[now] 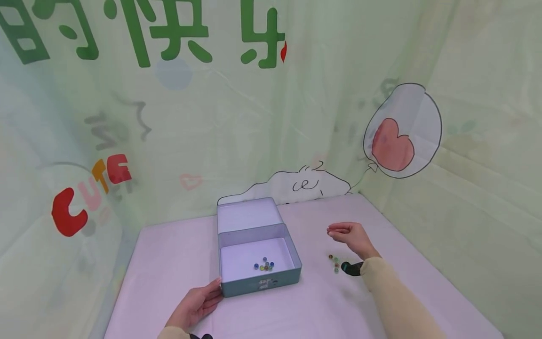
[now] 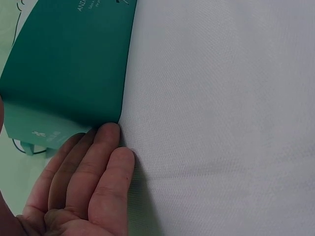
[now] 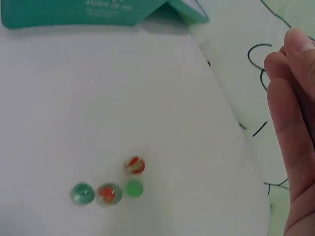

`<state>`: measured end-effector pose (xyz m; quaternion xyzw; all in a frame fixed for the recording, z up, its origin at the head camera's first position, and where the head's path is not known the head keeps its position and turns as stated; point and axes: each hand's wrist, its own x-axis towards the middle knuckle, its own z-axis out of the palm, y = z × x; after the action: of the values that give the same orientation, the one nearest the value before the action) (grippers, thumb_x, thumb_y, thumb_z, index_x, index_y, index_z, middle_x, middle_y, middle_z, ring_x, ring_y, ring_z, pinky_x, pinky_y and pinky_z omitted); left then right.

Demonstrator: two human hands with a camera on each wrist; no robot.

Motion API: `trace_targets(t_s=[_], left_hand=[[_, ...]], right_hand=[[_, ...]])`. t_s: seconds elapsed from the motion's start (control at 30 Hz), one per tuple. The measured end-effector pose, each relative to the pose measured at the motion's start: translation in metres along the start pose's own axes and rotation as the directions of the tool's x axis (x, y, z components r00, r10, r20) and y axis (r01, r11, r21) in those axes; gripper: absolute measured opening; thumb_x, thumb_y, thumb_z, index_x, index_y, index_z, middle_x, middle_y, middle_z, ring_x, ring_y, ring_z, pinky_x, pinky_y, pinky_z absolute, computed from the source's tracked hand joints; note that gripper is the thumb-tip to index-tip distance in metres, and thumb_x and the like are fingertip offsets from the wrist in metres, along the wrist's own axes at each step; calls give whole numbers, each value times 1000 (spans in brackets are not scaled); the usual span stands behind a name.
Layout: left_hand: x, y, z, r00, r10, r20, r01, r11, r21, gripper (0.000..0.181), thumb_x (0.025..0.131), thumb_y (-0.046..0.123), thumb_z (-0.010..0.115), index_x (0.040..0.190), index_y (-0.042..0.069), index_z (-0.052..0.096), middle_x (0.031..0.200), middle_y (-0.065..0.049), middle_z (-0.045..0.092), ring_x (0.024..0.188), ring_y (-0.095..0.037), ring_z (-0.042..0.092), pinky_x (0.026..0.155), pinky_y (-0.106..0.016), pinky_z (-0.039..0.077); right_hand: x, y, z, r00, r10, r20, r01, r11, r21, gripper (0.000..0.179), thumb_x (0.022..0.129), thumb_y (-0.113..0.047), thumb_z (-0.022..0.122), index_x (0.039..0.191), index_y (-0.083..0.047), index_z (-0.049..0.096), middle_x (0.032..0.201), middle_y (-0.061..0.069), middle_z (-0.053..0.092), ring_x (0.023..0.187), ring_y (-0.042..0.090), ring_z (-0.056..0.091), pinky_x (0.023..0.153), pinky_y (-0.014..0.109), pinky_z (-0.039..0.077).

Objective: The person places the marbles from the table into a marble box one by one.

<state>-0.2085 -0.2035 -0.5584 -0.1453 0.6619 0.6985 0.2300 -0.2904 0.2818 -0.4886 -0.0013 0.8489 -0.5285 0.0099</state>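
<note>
A teal hinged box [image 1: 241,287] stands with its lid [image 1: 247,214] tipped back. Several glass marbles [image 1: 264,267] lie together on its pale floor. My left hand [image 1: 196,303] rests against the box's front left corner; in the left wrist view its straight fingers [image 2: 101,177] touch the teal side low down. Above the table right of the box, my right hand [image 1: 353,239] is raised, thumb and fingertips together; I cannot tell whether anything is between them. Several loose marbles [image 3: 109,194], orange-streaked and green, lie on the table below it.
A pale cloth covers the table [image 1: 178,254]. Printed curtains [image 1: 237,122] with green characters and a drawn balloon [image 1: 402,132] hang behind and at both sides. A dark wrist strap [image 1: 352,269] sits at my right sleeve, near the loose marbles in the head view.
</note>
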Motion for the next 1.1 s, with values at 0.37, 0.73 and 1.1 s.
trace_targets(t_s=[0.37, 0.73, 1.1], left_hand=[[2, 0, -3, 1000, -17, 1, 17, 1000, 12, 82, 96, 44, 71, 141, -20, 45, 142, -35, 53, 128, -40, 62, 111, -52, 51], [0, 3, 1, 1000, -13, -9, 13, 999, 31, 83, 96, 46, 70, 141, -20, 45, 143, -36, 52, 130, -42, 60, 112, -54, 49], [-2, 4, 2, 1000, -16, -11, 17, 999, 33, 83, 97, 45, 69, 141, -20, 45, 143, -35, 52, 130, -42, 60, 112, -53, 49]], right_hand=[[-11, 65, 6, 996, 72, -43, -72, 997, 7, 38, 92, -19, 78, 120, 5, 71, 113, 17, 77, 99, 19, 76, 85, 24, 63], [-13, 103, 8, 987, 98, -127, -114, 985, -126, 34, 88, -21, 82, 114, 0, 75, 108, 15, 79, 96, 17, 76, 82, 21, 61], [-8, 103, 16, 990, 93, -105, -112, 974, -195, 29, 87, -19, 82, 111, -2, 76, 105, 13, 79, 95, 21, 75, 90, 42, 61]])
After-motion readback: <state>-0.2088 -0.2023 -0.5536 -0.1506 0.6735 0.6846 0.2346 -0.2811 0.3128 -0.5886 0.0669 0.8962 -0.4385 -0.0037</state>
